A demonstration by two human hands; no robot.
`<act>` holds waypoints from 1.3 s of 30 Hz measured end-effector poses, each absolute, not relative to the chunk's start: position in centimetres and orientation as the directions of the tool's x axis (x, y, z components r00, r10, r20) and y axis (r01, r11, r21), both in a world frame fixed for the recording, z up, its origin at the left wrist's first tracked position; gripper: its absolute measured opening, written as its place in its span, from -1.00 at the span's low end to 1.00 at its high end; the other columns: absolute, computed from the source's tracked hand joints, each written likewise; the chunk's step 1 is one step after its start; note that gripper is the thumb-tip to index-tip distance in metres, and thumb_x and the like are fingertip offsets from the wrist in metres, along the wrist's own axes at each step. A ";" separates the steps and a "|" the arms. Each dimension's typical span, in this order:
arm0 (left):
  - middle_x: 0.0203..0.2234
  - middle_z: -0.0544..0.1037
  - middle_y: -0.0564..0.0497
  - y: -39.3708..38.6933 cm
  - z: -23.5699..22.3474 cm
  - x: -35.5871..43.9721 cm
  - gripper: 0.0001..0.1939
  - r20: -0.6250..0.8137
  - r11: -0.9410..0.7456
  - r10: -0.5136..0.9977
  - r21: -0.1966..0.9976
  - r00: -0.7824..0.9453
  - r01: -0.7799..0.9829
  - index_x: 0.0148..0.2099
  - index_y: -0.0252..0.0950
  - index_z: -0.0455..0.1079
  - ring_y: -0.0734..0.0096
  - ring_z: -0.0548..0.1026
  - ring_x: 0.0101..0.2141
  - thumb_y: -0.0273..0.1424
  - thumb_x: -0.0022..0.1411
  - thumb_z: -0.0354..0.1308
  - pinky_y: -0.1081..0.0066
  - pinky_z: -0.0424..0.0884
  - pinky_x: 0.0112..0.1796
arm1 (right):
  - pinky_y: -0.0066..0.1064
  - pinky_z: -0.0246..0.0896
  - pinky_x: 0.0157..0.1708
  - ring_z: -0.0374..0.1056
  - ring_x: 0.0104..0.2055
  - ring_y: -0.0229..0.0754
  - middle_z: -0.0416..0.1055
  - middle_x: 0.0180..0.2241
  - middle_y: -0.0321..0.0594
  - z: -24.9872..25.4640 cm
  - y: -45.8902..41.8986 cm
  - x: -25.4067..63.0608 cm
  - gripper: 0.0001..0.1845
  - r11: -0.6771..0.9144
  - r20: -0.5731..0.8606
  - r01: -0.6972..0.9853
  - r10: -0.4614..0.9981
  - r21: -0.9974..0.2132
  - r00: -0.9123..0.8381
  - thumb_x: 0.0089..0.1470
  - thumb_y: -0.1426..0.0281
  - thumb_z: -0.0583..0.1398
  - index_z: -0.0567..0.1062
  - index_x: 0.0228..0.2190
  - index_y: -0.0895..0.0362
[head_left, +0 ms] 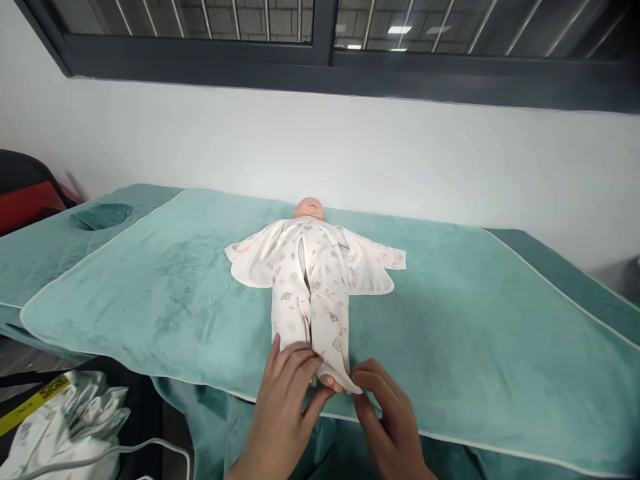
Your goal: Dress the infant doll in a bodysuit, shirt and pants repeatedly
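A baby doll [309, 207] lies on its back in white printed baby clothes, its head toward the wall. The spread top [367, 261] lies under white patterned trousers [330, 313] that cover its legs. At the near end, a bare foot [331, 382] shows from the trouser cuff. My left hand [289, 393] is closed over the trouser cuffs, its thumb beside the foot; its fingertips are partly hidden. Just right of the foot, my right hand [383, 410] pinches the pulled-out corner of the cuff between thumb and fingers.
A green padded sheet [450, 347] covers the massage bed, which has a face hole [101, 217] at left. Patterned cloth [75, 427], a yellow strip [33, 403] and a white cable [120, 451] lie lower left. A white wall [310, 143] rises behind.
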State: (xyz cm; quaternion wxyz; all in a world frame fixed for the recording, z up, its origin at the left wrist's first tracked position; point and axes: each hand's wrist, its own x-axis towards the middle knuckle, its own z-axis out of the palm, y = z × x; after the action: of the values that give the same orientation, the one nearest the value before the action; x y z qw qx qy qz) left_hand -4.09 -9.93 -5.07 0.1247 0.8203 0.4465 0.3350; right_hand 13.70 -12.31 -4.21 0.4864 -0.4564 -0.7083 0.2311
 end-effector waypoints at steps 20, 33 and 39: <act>-0.11 0.45 -0.15 -12.9 -8.5 -6.1 -0.72 0.630 -0.504 0.762 0.432 0.150 0.748 0.00 -0.23 0.37 0.23 0.45 -0.08 -0.49 0.22 0.13 0.27 0.48 -0.14 | -0.48 0.27 -0.52 0.34 -0.49 -0.27 0.38 -0.51 -0.27 -4.3 -14.3 15.3 -0.95 0.586 0.542 0.678 0.778 -0.444 -0.317 0.17 0.45 0.15 0.33 -0.35 0.10; -0.27 0.52 -0.07 -12.0 -8.3 -6.1 -0.83 0.538 -0.392 0.843 0.641 -0.022 0.660 -0.05 -0.24 0.36 0.32 0.55 -0.25 -0.39 0.31 0.08 0.37 0.53 -0.24 | -0.07 0.07 0.12 0.31 -0.04 -0.08 0.43 -0.17 -0.21 -4.5 -10.5 8.4 -0.67 0.455 0.422 0.787 0.863 -0.415 -0.276 0.05 0.59 0.11 0.43 -0.16 0.04; -0.37 0.54 0.01 -12.6 -6.6 -7.3 -0.81 0.556 -0.441 0.831 0.635 0.022 0.634 -0.04 -0.21 0.35 0.41 0.54 -0.36 -0.49 0.30 0.07 0.47 0.50 -0.33 | -0.06 0.02 0.11 0.31 -0.18 -0.13 0.40 -0.40 -0.31 -4.4 -10.5 7.9 -0.87 0.444 0.462 0.762 0.860 -0.471 -0.216 0.09 0.52 0.13 0.38 -0.42 0.05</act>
State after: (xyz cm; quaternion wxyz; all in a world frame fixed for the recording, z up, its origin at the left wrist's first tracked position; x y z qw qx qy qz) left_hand -7.25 -12.62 -6.61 0.1047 0.7070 0.5181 0.4698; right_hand 7.87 -10.46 -4.44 0.3453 -0.5224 -0.7764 0.0713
